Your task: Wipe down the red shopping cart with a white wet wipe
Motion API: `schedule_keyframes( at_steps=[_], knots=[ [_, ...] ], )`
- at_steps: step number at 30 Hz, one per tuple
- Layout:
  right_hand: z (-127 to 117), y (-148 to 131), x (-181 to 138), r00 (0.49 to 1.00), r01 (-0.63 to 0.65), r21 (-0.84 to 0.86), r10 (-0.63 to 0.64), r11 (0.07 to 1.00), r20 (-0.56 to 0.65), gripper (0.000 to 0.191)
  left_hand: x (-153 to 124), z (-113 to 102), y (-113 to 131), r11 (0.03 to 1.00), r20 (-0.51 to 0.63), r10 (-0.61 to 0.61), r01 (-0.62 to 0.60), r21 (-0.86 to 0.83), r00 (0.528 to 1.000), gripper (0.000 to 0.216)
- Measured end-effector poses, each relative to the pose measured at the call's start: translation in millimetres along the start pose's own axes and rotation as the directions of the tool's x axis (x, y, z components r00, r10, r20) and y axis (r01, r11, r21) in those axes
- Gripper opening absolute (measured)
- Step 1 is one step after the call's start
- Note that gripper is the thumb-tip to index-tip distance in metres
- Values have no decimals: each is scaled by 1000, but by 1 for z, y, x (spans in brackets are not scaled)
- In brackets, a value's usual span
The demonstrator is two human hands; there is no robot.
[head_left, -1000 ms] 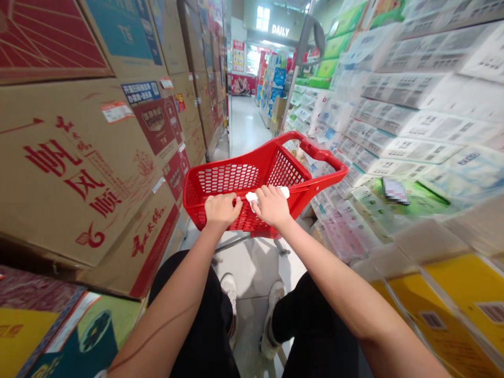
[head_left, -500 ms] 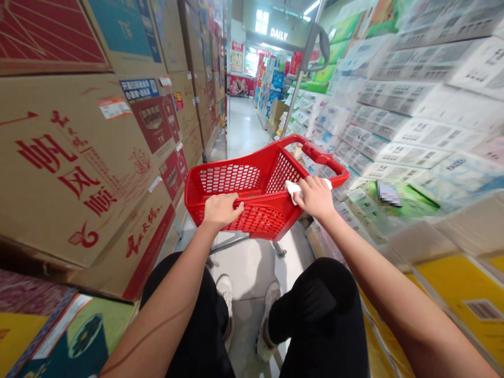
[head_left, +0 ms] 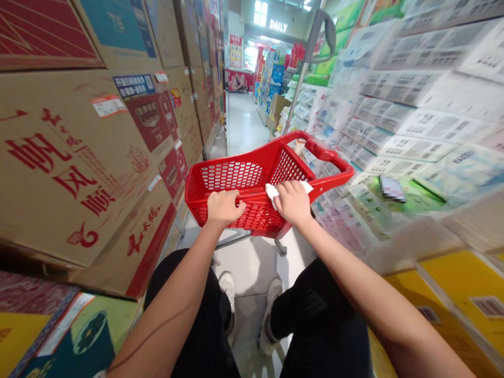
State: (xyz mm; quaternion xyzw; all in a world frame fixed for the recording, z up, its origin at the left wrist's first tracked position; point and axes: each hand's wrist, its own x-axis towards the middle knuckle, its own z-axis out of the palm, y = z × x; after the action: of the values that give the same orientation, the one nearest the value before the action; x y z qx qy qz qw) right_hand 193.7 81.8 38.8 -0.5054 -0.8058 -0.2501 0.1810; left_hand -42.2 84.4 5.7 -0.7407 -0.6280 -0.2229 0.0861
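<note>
You had both hands on the red basket (head_left: 236, 178), which stood on its wheeled frame dead ahead at 12 o'clock, above your shoes (head_left: 228, 286) on the pale floor (head_left: 244, 121). Your left hand (head_left: 223, 207) was curled tight over the near rim, at the 9 o'clock end of that edge. Your right hand (head_left: 293, 202) sat just beside it toward 3 o'clock, fingers folded down on a white cloth (head_left: 271, 190) and pressing it against the same rim, near the basket's near-right corner. A strip of the cloth showed on either side of the hand.

The two hands were apart but close, with a short run of bare rim between them. The rim under them ran from 9 to 3 o'clock. The basket's long axis ran away from you, from 6 toward 12 and a little toward 1 o'clock. Its looped handle (head_left: 328, 157) rose at the far right, at about 2 o'clock from your right hand, so that hand was the nearer one to it.

Stacked cardboard boxes (head_left: 79, 157) walled the aisle at 9 o'clock. Shelves of wrapped packs (head_left: 413, 121) closed it in at 3 o'clock, with the basket's right side nearly against them.
</note>
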Motion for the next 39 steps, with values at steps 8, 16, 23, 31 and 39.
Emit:
schedule_keyframes(
  at_steps=[8,16,23,31,39],
  knots=[
    [28,-93,28,997,68,143,-73,987,27,25,0,4,-7,999,-5,17,-17,29,1000,20],
    [13,-25,13,997,68,48,-70,997,27,31,6,10,-25,998,-14,6,-6,58,1000,23],
    [-15,54,-12,999,27,-24,-28,999,-42,37,7,11,-21,999,-20,11,-10,44,1000,23],
    [3,10,1,1000,-30,9,30,1000,0,30,3,8,1,1000,-21,10,-10,0,1000,26],
    [25,-69,25,994,75,156,-86,985,67,32,4,11,-4,997,-13,83,-83,6,996,20]
  ],
)
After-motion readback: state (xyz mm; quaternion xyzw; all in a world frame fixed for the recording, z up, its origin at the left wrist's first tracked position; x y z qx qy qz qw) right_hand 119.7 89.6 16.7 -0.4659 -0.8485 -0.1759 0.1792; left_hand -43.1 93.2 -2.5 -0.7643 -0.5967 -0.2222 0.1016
